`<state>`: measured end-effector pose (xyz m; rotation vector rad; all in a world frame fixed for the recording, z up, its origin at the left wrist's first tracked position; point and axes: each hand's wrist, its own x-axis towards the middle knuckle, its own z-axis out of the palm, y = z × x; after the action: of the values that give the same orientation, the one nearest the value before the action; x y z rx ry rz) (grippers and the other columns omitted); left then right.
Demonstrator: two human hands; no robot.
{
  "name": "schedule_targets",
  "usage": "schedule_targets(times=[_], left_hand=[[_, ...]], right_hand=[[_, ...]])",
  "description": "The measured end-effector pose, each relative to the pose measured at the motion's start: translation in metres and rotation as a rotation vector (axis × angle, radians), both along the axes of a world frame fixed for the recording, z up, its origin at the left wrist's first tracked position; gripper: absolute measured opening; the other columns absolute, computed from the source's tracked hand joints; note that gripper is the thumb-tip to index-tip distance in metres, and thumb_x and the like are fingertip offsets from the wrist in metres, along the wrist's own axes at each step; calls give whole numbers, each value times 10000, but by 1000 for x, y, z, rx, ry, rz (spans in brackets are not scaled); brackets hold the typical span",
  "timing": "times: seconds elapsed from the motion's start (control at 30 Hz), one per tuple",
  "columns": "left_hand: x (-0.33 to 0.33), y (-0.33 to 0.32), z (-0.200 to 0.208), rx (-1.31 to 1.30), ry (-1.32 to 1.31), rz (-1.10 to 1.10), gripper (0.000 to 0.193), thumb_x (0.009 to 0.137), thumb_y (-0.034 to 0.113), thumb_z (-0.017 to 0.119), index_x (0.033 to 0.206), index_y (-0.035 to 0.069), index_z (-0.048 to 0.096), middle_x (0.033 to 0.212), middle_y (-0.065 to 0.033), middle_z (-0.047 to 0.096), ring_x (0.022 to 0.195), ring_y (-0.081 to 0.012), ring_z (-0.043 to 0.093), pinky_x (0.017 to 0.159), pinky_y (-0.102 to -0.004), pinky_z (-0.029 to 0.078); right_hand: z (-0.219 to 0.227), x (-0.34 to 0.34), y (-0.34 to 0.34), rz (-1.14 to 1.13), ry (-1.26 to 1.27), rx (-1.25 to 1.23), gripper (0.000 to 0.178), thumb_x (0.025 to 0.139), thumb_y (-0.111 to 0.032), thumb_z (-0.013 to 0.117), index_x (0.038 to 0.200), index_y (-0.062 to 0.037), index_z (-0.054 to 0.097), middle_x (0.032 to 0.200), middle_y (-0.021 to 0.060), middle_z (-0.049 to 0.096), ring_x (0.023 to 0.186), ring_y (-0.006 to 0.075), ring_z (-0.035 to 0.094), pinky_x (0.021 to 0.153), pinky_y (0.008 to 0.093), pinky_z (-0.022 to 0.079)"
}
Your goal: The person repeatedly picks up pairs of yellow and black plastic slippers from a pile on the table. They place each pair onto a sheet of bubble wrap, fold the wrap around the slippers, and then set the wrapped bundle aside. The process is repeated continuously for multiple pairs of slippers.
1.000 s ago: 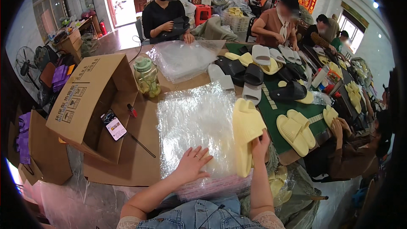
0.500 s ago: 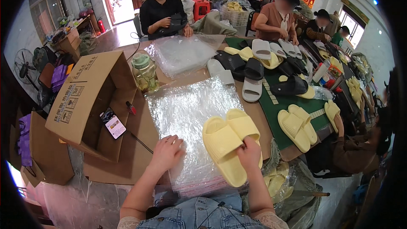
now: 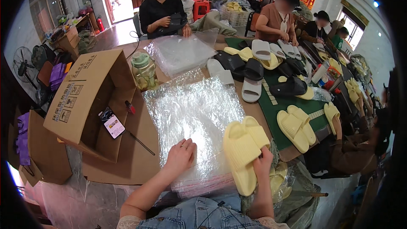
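My right hand (image 3: 263,162) grips a pair of pale yellow slide slippers (image 3: 241,154) by their right side, tilted over the right edge of a stack of clear plastic bags (image 3: 197,101). The two slippers are held together, one partly covering the other. My left hand (image 3: 182,154) rests on the bags near their front, fingers stretched forward and slightly bent, with nothing in it. Another yellow pair of slippers (image 3: 296,128) lies on the green mat to the right.
An open cardboard box (image 3: 80,97) lies on its side at left, a phone (image 3: 112,123) inside. Behind the bags stands a glass jar (image 3: 144,72). Grey and black slippers (image 3: 252,89) crowd the green mat (image 3: 275,112). Several people work around the table.
My right hand has moved right and slightly toward me with the yellow slippers. My left hand has slid right across the plastic bags.
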<state>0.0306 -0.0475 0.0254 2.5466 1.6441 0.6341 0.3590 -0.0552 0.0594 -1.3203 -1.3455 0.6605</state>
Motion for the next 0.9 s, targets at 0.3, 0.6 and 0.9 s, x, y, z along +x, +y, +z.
schedule_targets(times=[0.3, 0.6, 0.9], left_hand=[[13, 10, 27, 24, -295, 89, 135, 910, 190, 709, 1011, 115, 757, 1006, -62, 707, 923, -276, 677, 789, -405, 561], [32, -6, 65, 126, -255, -211, 205, 873, 169, 718, 1071, 114, 728, 899, -57, 661, 840, -250, 660, 717, -376, 557], [45, -33, 89, 22, -378, -423, 271, 892, 146, 713, 1162, 139, 733, 894, -70, 665, 801, -275, 680, 697, -382, 565]], right_hand=[[31, 1, -47, 615, -305, -166, 333, 801, -70, 778, 1130, -67, 727, 949, 129, 745, 861, 245, 747, 739, 339, 558], [16, -22, -40, 402, -734, -66, 238, 792, -201, 740, 883, -58, 574, 810, 127, 645, 741, 377, 653, 655, 482, 519], [-24, -83, -2, 243, -732, -100, 235, 849, -226, 702, 913, -45, 566, 845, 189, 660, 781, 429, 656, 684, 528, 516]])
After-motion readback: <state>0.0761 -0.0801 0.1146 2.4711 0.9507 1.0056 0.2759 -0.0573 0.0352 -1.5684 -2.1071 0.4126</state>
